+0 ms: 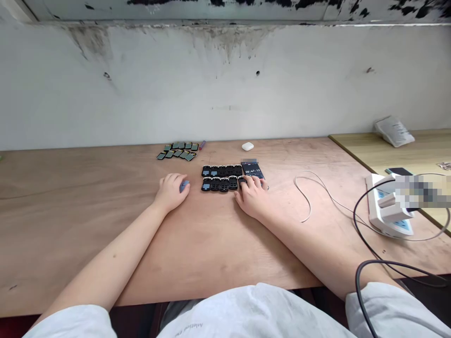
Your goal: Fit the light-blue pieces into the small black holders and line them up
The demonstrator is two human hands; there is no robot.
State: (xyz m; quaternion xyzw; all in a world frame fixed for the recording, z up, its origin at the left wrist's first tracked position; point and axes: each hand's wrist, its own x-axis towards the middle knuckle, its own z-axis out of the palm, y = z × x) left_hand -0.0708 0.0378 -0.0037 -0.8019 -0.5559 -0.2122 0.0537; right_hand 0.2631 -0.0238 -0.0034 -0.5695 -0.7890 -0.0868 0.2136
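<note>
My left hand (171,191) rests on the table to the left of the rows, its fingers closed around a small blue-grey piece (184,186). Two rows of small black plastic housings (223,184) lie in the middle, and a few have a blue-grey pad inside. At the right end of the front row, my right hand (254,195) has its thumb and fingers around a black housing (242,180), which they partly cover. Behind those fingers lies a phone (252,169) with a running timer on its screen, its lower part hidden.
Several small grey-green modules (178,153) lie in two rows near the wall, a screwdriver (202,145) beside them. A white earphone case (247,146) stands behind the phone. To the right are a white cable (310,202), a power strip (387,211) and black cables (359,225).
</note>
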